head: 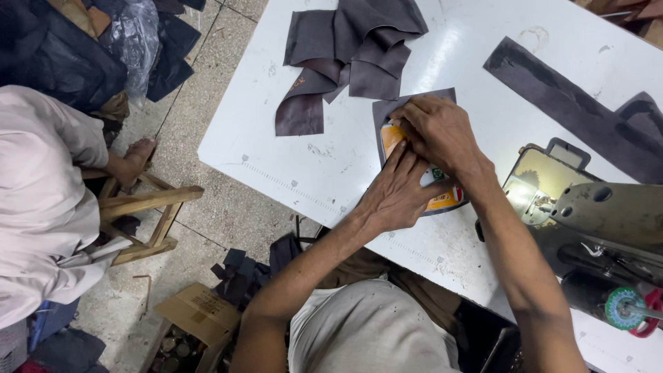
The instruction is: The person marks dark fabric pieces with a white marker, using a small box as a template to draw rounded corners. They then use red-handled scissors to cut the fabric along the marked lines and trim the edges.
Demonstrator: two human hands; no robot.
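Note:
My left hand (397, 193) lies flat on an orange and white printed card (445, 199) that rests on a dark grey leather piece (384, 112) on the white table (276, 152). My right hand (435, 131) presses down on the card's far end, its fingers curled over the leather's edge. Both hands overlap and hide most of the card. The hands sit just left of the sewing machine (594, 214).
A pile of dark leather cuts (345, 55) lies at the table's far side, and a long dark strip (573, 103) at the right. Another person in a pale shirt (34, 200) sits on a wooden stool (145, 214) to the left. A cardboard box (197, 314) stands on the floor.

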